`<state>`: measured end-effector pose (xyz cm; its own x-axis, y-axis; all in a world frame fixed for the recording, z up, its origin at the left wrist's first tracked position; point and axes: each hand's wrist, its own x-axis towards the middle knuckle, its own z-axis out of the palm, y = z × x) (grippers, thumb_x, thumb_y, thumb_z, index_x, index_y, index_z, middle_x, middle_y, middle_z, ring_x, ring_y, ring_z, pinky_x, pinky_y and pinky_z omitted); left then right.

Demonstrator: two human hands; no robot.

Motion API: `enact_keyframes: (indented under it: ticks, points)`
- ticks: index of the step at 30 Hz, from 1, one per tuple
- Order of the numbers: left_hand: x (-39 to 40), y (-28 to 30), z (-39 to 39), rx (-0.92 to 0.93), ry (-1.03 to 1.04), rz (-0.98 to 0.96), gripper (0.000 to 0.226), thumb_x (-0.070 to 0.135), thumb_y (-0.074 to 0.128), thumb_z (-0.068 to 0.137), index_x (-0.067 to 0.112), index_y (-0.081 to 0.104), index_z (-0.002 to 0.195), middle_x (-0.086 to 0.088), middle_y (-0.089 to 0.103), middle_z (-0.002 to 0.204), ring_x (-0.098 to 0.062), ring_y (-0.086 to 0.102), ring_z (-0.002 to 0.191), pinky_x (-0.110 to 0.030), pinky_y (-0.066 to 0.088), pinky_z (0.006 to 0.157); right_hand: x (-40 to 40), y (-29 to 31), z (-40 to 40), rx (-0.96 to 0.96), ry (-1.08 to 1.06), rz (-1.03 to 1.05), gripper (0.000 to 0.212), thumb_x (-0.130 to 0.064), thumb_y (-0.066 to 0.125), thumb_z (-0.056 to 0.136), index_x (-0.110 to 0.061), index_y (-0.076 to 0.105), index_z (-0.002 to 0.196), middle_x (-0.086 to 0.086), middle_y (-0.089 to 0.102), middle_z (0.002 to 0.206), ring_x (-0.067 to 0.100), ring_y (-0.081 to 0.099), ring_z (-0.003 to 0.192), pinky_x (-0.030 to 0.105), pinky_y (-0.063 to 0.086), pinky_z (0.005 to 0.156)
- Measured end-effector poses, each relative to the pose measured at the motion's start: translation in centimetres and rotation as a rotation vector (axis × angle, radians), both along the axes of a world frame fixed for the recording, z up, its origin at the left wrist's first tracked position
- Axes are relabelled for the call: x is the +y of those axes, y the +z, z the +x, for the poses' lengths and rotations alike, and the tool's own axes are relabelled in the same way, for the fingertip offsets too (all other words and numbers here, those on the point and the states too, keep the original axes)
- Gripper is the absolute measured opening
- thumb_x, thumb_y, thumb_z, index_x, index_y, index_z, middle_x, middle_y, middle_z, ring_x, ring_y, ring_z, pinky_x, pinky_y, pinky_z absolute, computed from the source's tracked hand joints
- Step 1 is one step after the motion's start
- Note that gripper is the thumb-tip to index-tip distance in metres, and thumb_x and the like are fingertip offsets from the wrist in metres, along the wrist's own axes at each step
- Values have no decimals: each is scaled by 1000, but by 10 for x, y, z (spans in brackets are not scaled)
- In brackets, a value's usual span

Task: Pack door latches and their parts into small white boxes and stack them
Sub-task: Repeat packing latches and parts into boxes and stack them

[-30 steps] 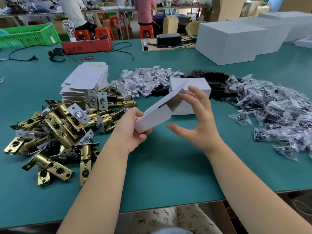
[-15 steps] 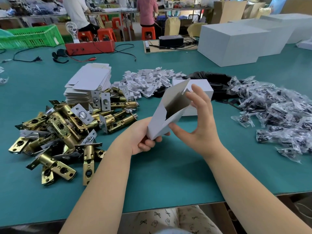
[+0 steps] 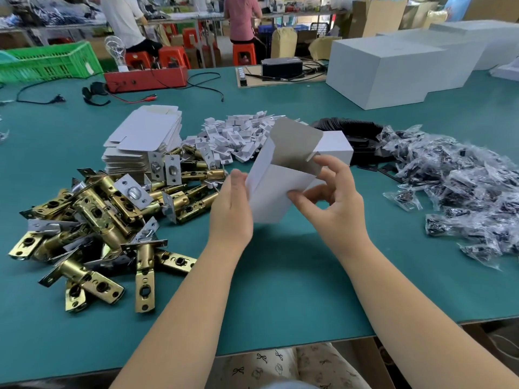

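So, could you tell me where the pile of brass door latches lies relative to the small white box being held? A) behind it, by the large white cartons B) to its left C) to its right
B: the brass door latches are heaped left of the small white box, which both hands hold.

Both forearms bare, no sleeves visible. Left hand (image 3: pixel 231 209) and right hand (image 3: pixel 334 203) bare. Lap: pale cream fabric (image 3: pixel 280 366) printed with small dark bows.

Both bare forearms reach forward from the near edge of the bench. The left hand (image 3: pixel 233 209) grips the white box (image 3: pixel 276 189) from its left side; the right hand (image 3: pixel 334 200) pinches its right edge, fingers (image 3: pixel 327 164) curled.
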<state>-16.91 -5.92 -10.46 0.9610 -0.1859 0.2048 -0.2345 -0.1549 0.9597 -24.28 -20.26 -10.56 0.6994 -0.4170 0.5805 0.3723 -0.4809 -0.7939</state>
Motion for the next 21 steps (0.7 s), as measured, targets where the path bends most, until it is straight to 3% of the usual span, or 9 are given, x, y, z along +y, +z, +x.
enact_keyframes:
  ticks: [2, 5, 8, 9, 11, 13, 15, 18, 21]
  points:
    - [-1, -4, -2, -133, -132, -24, 77, 93, 27, 69, 36, 46, 117, 13, 60, 99, -13, 59, 97, -35, 47, 82, -1, 1, 1, -14, -16, 9, 62, -26, 78, 70, -59, 43, 109, -17, 66, 100, 8, 63, 66, 17, 47, 75]
    - [-1, -5, 1, -347, -241, 162, 69, 75, 38, 85, 30, 32, 137, -2, 55, 118, -26, 54, 110, -49, 47, 92, -3, 2, 2, -17, -45, 38, 64, -29, 82, 65, -58, 43, 108, -26, 62, 96, 3, 61, 63, 9, 44, 69]
    - [-6, -2, 0, -392, -303, 190, 61, 39, 41, 99, 37, 8, 151, 31, 29, 146, -7, 33, 138, -34, 34, 114, -5, -1, 4, 5, -79, 36, 62, -27, 84, 67, -56, 45, 105, -30, 59, 88, 1, 58, 62, 6, 42, 68]
    - [-6, -1, -1, -420, -332, 170, 67, 27, 43, 100, 37, 0, 150, 41, 17, 145, 9, 21, 139, -17, 25, 115, -5, -3, 4, 14, -91, 33, 60, -27, 85, 68, -55, 45, 105, -26, 60, 87, 2, 58, 62, 5, 41, 68]
    - [-2, -2, 0, -491, -339, 197, 80, 12, 49, 98, 39, -5, 150, 27, 23, 144, 25, 21, 126, 1, 22, 101, -4, -4, 4, 23, -120, -7, 58, -29, 83, 70, -50, 46, 108, -22, 58, 91, 1, 59, 65, 2, 39, 70]
    - [4, 0, 0, -539, -340, 253, 84, 8, 54, 95, 46, 4, 150, 5, 34, 132, 19, 39, 104, 0, 31, 89, 0, -4, 3, 10, -129, -83, 56, -30, 82, 71, -43, 46, 111, -23, 56, 91, -3, 59, 70, 1, 38, 72]
    - [9, 3, 1, -586, -301, 319, 78, 6, 60, 90, 44, 22, 147, 3, 36, 128, 11, 42, 100, 2, 29, 89, 3, -3, 3, -16, -128, -146, 54, -29, 80, 70, -40, 46, 111, -25, 53, 87, -11, 56, 75, 0, 37, 74]
    - [12, 4, 4, -601, -218, 374, 68, 4, 65, 85, 27, 39, 143, 0, 45, 137, -4, 41, 120, -20, 39, 103, 4, -2, 4, -38, -146, -200, 53, -25, 79, 70, -38, 45, 108, -28, 51, 85, -13, 53, 76, 5, 39, 71]
    - [9, 5, 1, -483, -214, 394, 79, 10, 65, 89, 35, 21, 151, 4, 40, 149, -4, 38, 127, -39, 46, 103, 2, -3, 6, -24, -143, -163, 55, -20, 81, 72, -44, 43, 103, -28, 54, 91, -7, 56, 76, 9, 42, 70]
